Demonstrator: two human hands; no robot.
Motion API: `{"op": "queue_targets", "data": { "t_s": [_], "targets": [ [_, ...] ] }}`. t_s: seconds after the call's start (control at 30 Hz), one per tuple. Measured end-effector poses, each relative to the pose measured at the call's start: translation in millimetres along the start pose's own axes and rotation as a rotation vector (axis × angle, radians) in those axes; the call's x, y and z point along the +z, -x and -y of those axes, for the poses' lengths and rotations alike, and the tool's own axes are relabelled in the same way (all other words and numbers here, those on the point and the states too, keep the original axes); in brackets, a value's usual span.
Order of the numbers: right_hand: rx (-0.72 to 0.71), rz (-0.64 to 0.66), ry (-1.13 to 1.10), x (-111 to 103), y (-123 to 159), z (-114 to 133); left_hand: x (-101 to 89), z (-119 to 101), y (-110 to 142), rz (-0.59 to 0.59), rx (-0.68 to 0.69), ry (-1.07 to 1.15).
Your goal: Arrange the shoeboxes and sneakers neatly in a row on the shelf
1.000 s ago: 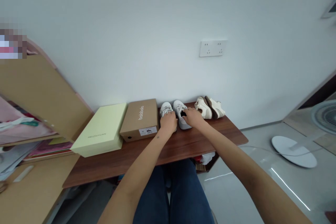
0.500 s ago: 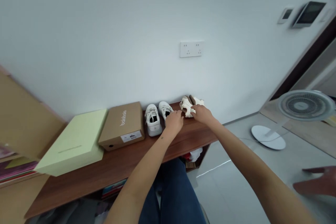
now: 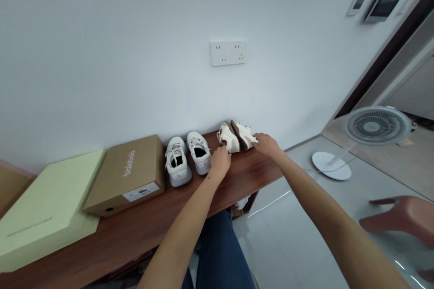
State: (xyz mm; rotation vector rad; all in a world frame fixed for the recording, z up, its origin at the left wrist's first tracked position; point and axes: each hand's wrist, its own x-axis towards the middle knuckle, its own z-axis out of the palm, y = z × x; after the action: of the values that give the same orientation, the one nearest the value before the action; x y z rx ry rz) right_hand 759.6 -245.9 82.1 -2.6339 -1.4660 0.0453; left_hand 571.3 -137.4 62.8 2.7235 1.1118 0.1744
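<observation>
Altogether, four shoes and two boxes are carried by the bench (image 3: 142,230). Two cream shoes (image 3: 235,135), lying on their sides at the bench's far right end, are touched by both hands: the left hand (image 3: 220,161) loosely curled, the right hand (image 3: 266,143) spread flat. Two white sneakers (image 3: 187,159) stand beside them.

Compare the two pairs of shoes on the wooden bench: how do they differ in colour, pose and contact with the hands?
The white sneakers stand upright, laces up; the cream pair lies tipped on its sides, brown soles together. The white sneakers are plain white and untouched; the cream pair carries brown trim, with the left hand and right hand on it. Both pairs rest on the bench near the wall.
</observation>
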Motion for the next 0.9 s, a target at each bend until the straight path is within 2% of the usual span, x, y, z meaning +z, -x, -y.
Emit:
{"op": "queue_targets", "data": {
  "t_s": [0.23,0.53,0.67,0.9],
  "targets": [
    [-0.016,0.113,-0.053,19,-33,-26,20.9,7,-22,0.031,-0.068,0.088],
    [-0.122,0.187,-0.139,27,-59,-33,39.8,9,-42,-0.018,-0.073,0.302],
    [-0.116,0.179,-0.113,19,-60,-32,36.4,2,-46,-0.032,-0.057,0.302],
    [-0.098,0.128,-0.016,-2,-54,-25,14.5,-6,-45,-0.033,0.061,0.188]
  ]
}}
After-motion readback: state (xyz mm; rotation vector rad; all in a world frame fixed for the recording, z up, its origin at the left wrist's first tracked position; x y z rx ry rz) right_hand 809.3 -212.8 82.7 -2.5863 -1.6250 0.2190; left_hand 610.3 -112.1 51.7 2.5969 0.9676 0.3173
